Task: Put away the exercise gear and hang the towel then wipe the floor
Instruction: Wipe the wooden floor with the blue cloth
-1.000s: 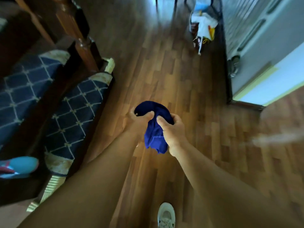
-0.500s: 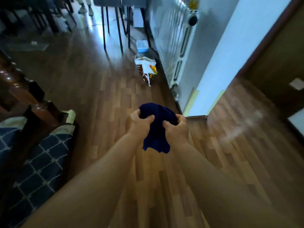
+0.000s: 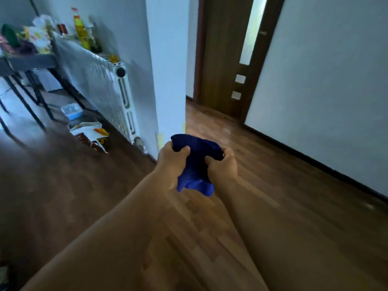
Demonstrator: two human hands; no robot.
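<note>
A bunched dark blue cloth (image 3: 196, 166) hangs in front of me above the wooden floor (image 3: 262, 185). My left hand (image 3: 171, 164) grips its left side with thumb on top. My right hand (image 3: 223, 165) grips its right side, fingers curled into the fabric. A loose end of the cloth dangles below both hands. Both forearms reach in from the bottom of the view.
A white wall corner (image 3: 168, 80) stands just ahead. Left of it a white radiator (image 3: 119, 97) lines the wall, with bags (image 3: 90, 133) on the floor and a cluttered table (image 3: 27, 57). A dark brown door (image 3: 235, 59) stands ahead right, beside a pale wall (image 3: 325, 91).
The view has lifted and swung right, from the patterned rug and floor to the wall corner and door. Both hands keep the same hold on the cloth.
</note>
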